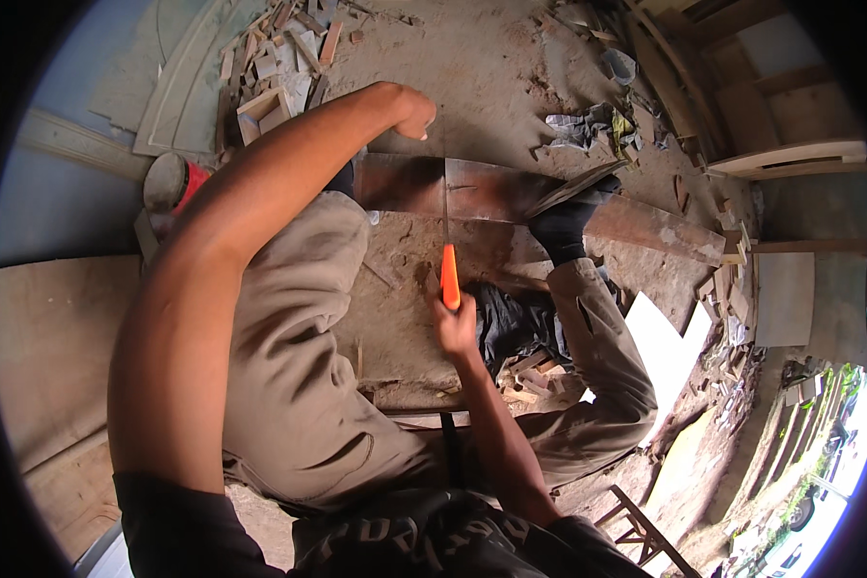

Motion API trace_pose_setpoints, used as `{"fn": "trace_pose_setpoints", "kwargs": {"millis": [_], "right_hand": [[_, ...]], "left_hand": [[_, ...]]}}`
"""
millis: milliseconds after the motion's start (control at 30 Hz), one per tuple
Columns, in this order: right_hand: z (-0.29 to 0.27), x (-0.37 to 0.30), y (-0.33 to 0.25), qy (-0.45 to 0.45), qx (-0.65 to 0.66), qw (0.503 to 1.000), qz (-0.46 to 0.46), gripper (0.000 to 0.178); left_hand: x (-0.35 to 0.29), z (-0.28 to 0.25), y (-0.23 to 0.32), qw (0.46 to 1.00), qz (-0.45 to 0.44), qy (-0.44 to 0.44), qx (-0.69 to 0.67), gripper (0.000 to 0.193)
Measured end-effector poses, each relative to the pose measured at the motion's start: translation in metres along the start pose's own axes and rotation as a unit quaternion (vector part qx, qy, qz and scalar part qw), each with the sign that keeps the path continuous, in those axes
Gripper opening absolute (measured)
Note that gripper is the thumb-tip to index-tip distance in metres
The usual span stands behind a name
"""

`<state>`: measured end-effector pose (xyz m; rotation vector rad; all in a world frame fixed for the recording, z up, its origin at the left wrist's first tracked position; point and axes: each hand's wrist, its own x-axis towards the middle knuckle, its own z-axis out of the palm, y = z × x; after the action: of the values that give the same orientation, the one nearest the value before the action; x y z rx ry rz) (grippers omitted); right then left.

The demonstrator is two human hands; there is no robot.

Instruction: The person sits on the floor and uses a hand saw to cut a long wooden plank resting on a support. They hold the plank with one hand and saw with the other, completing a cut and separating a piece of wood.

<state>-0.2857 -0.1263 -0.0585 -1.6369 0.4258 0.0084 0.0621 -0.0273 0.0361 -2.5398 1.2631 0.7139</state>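
Observation:
My right hand (457, 326) is wrapped round the orange handle of a handsaw (451, 275). Its thin blade, seen nearly edge-on, runs away from me across a reddish-brown wooden board (496, 193). A narrow dark line crosses the board along the blade. Beyond the board's far edge, near the blade's far end, my left hand (412, 112) is closed with its fingers curled; what it may hold is hidden. My right foot (561, 231), in dark footwear, presses on the board to the right of the saw. My left knee is bent beside the board's left end.
Wood offcuts (294, 58) are heaped at the far left, near a red and grey bucket (175, 183). Dark cloth (511, 323) lies on the dirt floor by my right hand. White sheets (653, 352) lie at the right, with crumpled scraps (588, 125) farther off.

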Motion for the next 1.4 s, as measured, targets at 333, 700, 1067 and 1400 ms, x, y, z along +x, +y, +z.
{"fn": "trace_pose_setpoints", "kwargs": {"millis": [333, 700, 1067, 1400], "right_hand": [[-0.025, -0.009, 0.031, 0.026, 0.028, 0.999, -0.003, 0.025], [0.012, 0.073, 0.036, 0.014, 0.032, 0.999, 0.0, 0.024], [-0.017, -0.049, 0.016, 0.01, 0.001, 1.0, -0.013, 0.021], [0.039, 0.084, 0.018, 0.091, -0.031, 0.994, -0.055, 0.024]], "left_hand": [[0.009, 0.008, 0.008, 0.999, -0.017, -0.024, 0.044, 0.03], [0.013, -0.011, 0.019, 0.999, -0.006, -0.027, 0.02, 0.03], [-0.001, 0.008, 0.039, 0.996, 0.001, -0.084, 0.025, 0.036], [0.014, -0.009, 0.046, 1.0, 0.021, -0.015, -0.007, 0.036]]}}
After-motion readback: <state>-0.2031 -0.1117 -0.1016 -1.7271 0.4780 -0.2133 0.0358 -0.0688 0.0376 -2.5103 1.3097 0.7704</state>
